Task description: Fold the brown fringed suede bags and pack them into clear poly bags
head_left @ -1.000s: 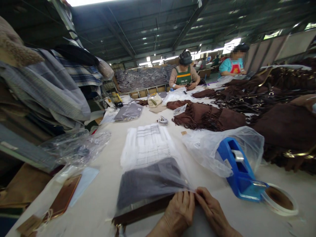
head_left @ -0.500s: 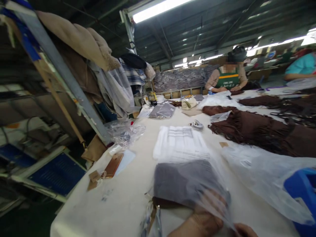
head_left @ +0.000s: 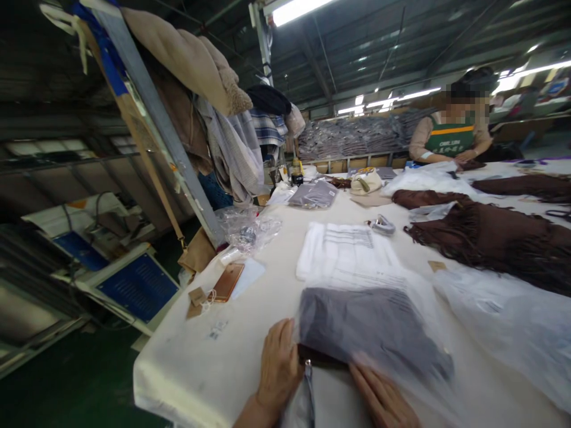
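Lying palm-down near the tabletop's (head_left: pixel 191 362) near edge, the left hand (head_left: pixel 279 365) presses flat, fingers spread, against the bagged garment's (head_left: pixel 370 330) left corner; the right hand (head_left: pixel 383 398) (blurred) rests flat, fingers together, under the bag's near edge.

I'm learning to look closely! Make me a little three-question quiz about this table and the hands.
1. True or false: both hands rest at the near edge of the bagged grey garment.
2. What lies past the garment, farther up the table? A) a white printed sheet B) a red bucket C) a laptop
3. Fill in: the fringed cloth on the right is ____ in colour.

Key
1. True: the left hand touches its near left corner, the right hand lies at its near edge.
2. A, the sheet.
3. Brown.
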`<state>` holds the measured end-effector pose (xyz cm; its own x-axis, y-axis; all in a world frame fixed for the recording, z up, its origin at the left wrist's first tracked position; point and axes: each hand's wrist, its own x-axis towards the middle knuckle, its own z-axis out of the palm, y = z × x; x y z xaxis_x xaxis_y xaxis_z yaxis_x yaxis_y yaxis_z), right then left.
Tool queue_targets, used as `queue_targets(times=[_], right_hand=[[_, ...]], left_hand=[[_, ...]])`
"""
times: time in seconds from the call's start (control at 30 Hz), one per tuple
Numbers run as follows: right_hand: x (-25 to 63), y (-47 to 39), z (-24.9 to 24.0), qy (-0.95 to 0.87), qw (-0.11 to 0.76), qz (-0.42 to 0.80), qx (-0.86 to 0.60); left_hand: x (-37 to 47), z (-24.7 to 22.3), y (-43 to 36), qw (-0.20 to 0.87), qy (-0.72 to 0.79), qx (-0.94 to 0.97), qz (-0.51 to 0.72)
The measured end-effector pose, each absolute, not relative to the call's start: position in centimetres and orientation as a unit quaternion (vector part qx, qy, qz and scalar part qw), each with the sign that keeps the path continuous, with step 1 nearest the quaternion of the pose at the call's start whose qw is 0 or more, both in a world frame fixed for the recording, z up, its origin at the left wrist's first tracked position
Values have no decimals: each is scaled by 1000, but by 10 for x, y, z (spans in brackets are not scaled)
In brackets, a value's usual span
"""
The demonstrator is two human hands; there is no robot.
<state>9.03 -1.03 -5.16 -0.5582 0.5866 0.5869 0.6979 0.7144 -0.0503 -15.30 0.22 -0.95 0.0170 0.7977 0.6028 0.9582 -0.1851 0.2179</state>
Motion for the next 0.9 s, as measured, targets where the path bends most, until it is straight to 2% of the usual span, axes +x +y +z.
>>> queue_targets(times=[0.2, 0.4, 0.53, 0.63, 0.9], right_hand=[[72, 23, -33, -863, 225, -209, -401], [74, 36, -45, -844, 189, -269, -425], [69, 51, -59, -809, 189, -309, -463], [64, 64, -69, -798, 180, -281, -503], [65, 96, -66, -784, 122, -244, -557]], left_hand=[[-164, -10, 36, 81, -632, -714, -291], [-161, -12, 35, 96, -581, -745, -315], [-165, -19, 25, 194, -534, -753, -331], [-170, -27, 23, 268, -509, -754, -317], [-188, -52, 26, 323, -459, -775, -290]])
